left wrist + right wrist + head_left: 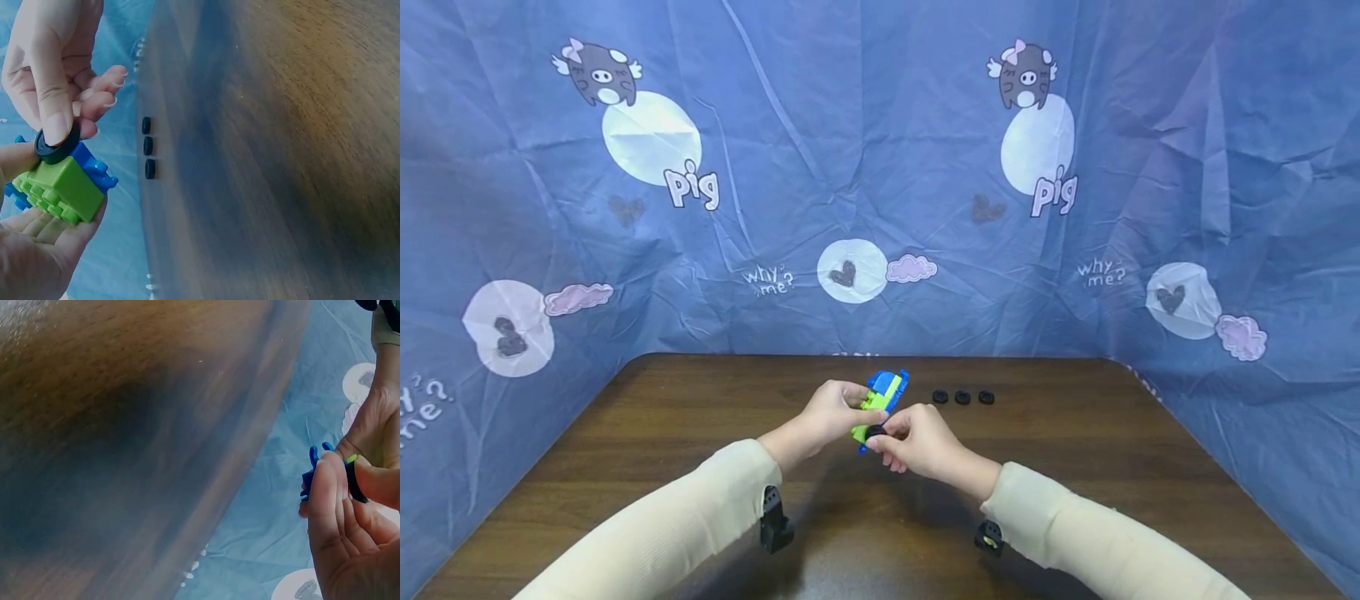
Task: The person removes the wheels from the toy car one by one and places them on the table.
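Observation:
My left hand [835, 411] grips a green and blue toy vehicle built of blocks [887, 385], holding it tilted above the table. In the left wrist view, the vehicle's green studded blocks [62, 187] and a blue part with rounded knobs [94, 169] show. My right hand [925, 442] pinches a black toy wheel [57, 149] with thumb and fingers against the vehicle's side. Whether the wheel is seated on an axle is hidden by the fingers. The right wrist view shows the wheel's dark edge [355, 482] beside blue hooks [314, 455].
Three more black wheels [962, 397] lie in a row on the brown wooden table [700, 417], toward its back edge and right of the vehicle. A blue cloth [865, 167] with pig prints hangs behind and along the sides.

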A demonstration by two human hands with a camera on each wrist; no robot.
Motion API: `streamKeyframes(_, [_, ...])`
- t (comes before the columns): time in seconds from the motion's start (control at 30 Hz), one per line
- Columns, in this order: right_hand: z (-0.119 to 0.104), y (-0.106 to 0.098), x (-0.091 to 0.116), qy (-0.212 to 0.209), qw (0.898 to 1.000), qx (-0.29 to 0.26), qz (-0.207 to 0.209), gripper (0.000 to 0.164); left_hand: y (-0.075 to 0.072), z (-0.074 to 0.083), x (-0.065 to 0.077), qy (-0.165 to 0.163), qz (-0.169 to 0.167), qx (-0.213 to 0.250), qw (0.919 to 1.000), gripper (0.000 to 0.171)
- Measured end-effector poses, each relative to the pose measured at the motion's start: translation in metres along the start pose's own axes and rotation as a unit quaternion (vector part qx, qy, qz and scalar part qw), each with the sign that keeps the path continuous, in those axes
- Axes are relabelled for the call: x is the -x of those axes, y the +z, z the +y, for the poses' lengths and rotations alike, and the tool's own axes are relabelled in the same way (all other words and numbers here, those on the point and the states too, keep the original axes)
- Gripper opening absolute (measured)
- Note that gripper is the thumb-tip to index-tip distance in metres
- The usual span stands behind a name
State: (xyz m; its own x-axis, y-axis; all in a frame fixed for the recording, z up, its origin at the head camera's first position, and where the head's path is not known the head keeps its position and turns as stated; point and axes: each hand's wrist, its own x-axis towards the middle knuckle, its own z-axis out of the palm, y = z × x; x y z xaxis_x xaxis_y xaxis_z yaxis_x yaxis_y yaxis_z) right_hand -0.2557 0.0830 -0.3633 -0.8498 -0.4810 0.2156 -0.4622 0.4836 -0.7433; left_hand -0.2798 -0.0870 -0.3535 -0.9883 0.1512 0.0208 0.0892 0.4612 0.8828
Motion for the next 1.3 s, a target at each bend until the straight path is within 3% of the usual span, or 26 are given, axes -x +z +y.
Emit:
streamKeyframes(0.13, [0.001,0.001,-0.002,-0.007,1.0,-0.002,-0.002,0.024,-0.001,-0.003,-0.001,-0.014,-0.001,0.004,0.9999,0.05])
streamKeyframes(0.3, [0.001,-0.004,-0.003,0.031,0.996,-0.086,-0.004,0.024,-0.004,0.0,-0.004,0.007,-0.003,0.006,1.0,0.05])
streamKeyframes(0.47, [0.0,-0.005,-0.002,0.07,0.976,-0.202,0.037,0.025,-0.005,0.005,-0.006,0.021,0.0,0.009,0.9997,0.048])
streamKeyframes(0.63, [0.0,-0.004,-0.001,0.083,0.961,-0.262,0.037,0.025,-0.005,0.001,-0.007,0.01,0.007,0.011,0.9999,0.048])
streamKeyframes(0.9, [0.002,-0.008,0.001,0.099,0.955,-0.277,0.043,0.025,-0.003,-0.006,-0.005,0.021,0.022,0.042,0.9987,0.049])
streamKeyframes(1.3, [0.011,-0.028,0.005,0.126,0.951,-0.275,0.072,0.023,-0.003,-0.006,-0.001,0.022,0.015,0.022,0.9994,0.042])
